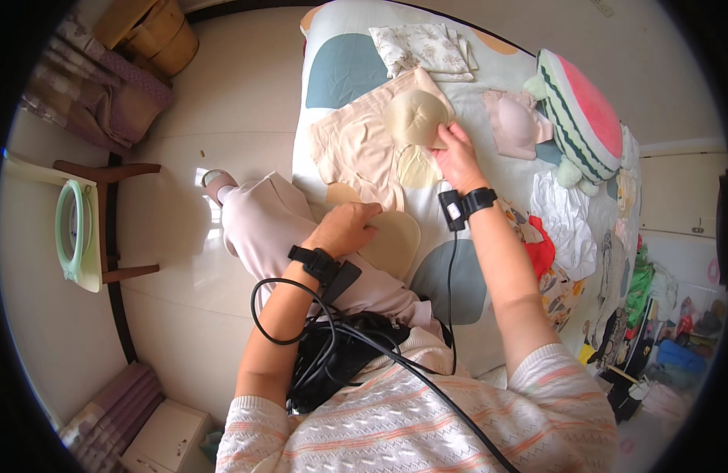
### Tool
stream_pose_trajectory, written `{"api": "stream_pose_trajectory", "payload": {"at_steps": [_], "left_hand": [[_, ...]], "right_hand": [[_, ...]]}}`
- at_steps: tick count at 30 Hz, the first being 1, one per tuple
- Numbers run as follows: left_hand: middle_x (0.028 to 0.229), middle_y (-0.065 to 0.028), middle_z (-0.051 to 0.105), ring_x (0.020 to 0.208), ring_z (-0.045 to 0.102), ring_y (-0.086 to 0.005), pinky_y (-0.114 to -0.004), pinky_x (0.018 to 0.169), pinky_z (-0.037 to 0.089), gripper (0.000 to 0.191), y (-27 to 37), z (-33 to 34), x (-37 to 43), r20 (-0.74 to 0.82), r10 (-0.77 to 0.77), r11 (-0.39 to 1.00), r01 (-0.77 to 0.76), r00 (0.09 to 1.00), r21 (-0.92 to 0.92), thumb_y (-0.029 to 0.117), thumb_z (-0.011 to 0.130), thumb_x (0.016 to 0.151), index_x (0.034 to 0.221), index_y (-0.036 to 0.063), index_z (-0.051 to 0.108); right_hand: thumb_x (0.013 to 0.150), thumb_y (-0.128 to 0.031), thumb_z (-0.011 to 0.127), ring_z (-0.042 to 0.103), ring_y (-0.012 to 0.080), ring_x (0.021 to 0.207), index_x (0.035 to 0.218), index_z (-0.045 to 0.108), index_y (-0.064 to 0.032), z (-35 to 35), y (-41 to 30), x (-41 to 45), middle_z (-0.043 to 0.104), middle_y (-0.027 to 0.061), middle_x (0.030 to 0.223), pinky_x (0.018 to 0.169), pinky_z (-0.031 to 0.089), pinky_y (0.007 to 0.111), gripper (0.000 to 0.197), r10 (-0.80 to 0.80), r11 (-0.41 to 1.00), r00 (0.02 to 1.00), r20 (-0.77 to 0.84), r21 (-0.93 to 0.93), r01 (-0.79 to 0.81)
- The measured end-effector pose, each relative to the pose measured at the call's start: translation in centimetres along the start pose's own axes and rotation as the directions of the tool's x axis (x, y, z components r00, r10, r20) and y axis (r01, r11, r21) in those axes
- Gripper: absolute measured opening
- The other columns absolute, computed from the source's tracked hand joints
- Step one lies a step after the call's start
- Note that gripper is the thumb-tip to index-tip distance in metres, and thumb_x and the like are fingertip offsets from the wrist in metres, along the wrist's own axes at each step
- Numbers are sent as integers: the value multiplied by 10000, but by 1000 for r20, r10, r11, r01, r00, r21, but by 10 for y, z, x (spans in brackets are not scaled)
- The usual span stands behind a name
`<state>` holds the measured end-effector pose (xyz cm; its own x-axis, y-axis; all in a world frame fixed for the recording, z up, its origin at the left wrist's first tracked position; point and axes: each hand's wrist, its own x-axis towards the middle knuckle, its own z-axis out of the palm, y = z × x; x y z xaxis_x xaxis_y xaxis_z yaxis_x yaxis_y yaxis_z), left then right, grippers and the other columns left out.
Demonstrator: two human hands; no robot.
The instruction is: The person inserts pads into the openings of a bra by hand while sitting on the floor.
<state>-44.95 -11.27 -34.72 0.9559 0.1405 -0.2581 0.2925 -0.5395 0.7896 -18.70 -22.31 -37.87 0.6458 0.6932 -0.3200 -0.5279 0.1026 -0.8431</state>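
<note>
My right hand (458, 156) grips the lower right edge of a beige moulded bra cup (417, 118), with its rounded side facing up. The cup is over a peach-beige garment (361, 148) spread on the bed. Near that garment's lower edge is my left hand (347, 227), its fingers curled and its thumb apart from the index finger. A flat tan rounded shape (393, 242) lies beside it; whether this is a pad or bedsheet print is unclear. My left palm is hidden. Right of the cup lies a pale pink bra (516, 125).
Folded floral fabric (423, 50) lies at the bed's far end. A watermelon-shaped plush cushion (582, 115) sits at right, above crumpled white cloth (562, 219) and red cloth (538, 245). A black cable (452, 290) runs from my right wrist strap; more cable loops around my left forearm.
</note>
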Motion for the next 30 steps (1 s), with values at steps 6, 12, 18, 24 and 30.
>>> {"api": "stream_pose_trajectory", "payload": {"at_steps": [6,12,18,24,30], "left_hand": [[987,-224,660,947,618,-402,-442,823,496,342,-3,6,3,-21,-7,1000,6,1000,-24,144,659,793,1105,12,607],[971,-218,663,934,621,-403,-447,812,498,338,2,3,3,-15,-22,1000,22,1000,-2,147,664,789,1096,17,612],[957,-220,661,924,617,-408,-456,801,494,329,0,7,6,-23,-9,1000,9,1000,-9,145,669,784,1078,10,610],[968,-219,660,927,615,-407,-456,800,493,331,0,7,4,-31,-4,1000,3,1000,-16,143,671,786,1082,9,607],[977,-214,661,938,616,-400,-439,812,495,342,3,6,6,-19,-25,1000,25,1000,-11,130,674,788,1103,13,609]], "right_hand": [[951,-99,593,630,211,977,1284,503,-11,-49,5,44,618,99,1166,766,571,347,357,53,915,956,-289,-370,-162],[934,-46,604,632,196,934,1303,499,-12,-36,9,50,608,109,1193,737,549,333,385,-54,889,895,-443,-430,-159],[921,-24,612,643,215,946,1265,523,0,-38,21,67,623,128,1173,720,570,345,356,-158,936,876,-456,-353,-15],[865,-5,662,669,226,903,1156,578,0,-38,36,80,658,135,1086,756,587,359,303,-275,890,829,-488,-455,27],[821,-10,708,677,221,818,1082,625,1,-72,31,85,681,130,999,675,576,302,274,-426,648,807,-408,-760,-42]]}}
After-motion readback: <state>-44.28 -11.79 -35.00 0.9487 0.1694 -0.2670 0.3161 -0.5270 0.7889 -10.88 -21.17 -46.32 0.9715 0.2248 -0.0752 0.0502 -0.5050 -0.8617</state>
